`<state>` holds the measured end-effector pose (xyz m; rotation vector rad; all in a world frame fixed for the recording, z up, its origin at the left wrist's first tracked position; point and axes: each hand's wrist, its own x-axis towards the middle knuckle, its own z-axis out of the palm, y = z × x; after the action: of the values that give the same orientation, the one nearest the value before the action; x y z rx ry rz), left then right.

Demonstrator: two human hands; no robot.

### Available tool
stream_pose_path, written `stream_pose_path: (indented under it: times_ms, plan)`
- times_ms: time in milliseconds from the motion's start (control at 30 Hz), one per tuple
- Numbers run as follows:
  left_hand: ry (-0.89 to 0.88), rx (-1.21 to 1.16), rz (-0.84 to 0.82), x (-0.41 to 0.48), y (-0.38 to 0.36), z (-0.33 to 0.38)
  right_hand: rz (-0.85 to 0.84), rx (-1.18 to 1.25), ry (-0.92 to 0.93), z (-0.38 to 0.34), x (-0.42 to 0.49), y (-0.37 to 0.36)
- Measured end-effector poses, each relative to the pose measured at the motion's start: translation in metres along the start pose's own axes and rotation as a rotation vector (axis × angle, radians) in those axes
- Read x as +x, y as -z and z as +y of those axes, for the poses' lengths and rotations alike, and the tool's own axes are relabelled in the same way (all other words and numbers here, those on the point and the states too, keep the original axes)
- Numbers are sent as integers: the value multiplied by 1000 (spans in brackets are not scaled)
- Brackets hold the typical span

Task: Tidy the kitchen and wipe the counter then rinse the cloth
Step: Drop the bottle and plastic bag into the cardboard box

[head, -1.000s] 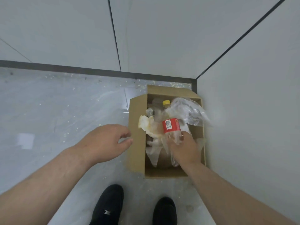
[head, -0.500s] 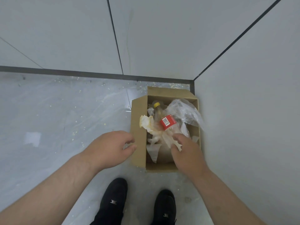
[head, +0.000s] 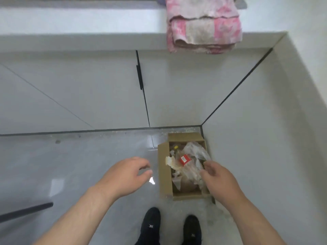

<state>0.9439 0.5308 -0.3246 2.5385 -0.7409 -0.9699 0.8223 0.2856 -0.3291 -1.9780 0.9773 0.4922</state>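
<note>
Head view: grey glossy floor (head: 79,165), white cabinet fronts (head: 88,89) behind it, dark handle (head: 139,77) on the door seam, pale counter (head: 79,20) along the top.

- Cloth (head: 203,27): pink and white, folded, draped over the counter's front edge. Well beyond both sets of fingertips, up and slightly right of the right hand.
- Cardboard box (head: 164,174): on the floor in the cabinet corner, flaps open, directly under the right fingers and just right of the left fingertips.
- Box contents: clear bottle (head: 184,160) with red label and yellow cap lying tilted, cap end away from the fingers; clear plastic bag (head: 194,149) just past the right fingertips; crumpled paper (head: 170,162) to their left.
- Left hand (head: 127,174): over bare floor beside the box, fingers loosely curled, narrow gap to the thumb, holding nothing.
- Right hand (head: 219,181): over the box's near right corner, fingers (head: 208,164) loosely curled, nothing gripped. Can't tell if the tips touch the plastic.
- Black shoes (head: 152,221): below both hands, near the wrists.
- Dark rod (head: 26,211): far left of the left hand, on the floor.
</note>
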Motion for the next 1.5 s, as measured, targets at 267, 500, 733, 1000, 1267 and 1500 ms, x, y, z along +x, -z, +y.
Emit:
stream_pose_path:
  times_ms: [267,500,733,1000,1267,1500]
  plan:
    - [-98,-67,62,-80,86,69,48,48,13,-56,-128,54]
    - [-276,7,16,-148,120,134,141,125,11,-60,-248,90]
    - [-482,107,50,-218,136,201,336,173,9,-34,-367,125]
    - [-661,151,92,-309,122,250,555,289,37,12,-492,126]
    - [-783,135,53,-392,87,270,711,374,-3,59,-612,92]
    - [-797,164,121,-428,101,257,746,375,31,55,-637,75]
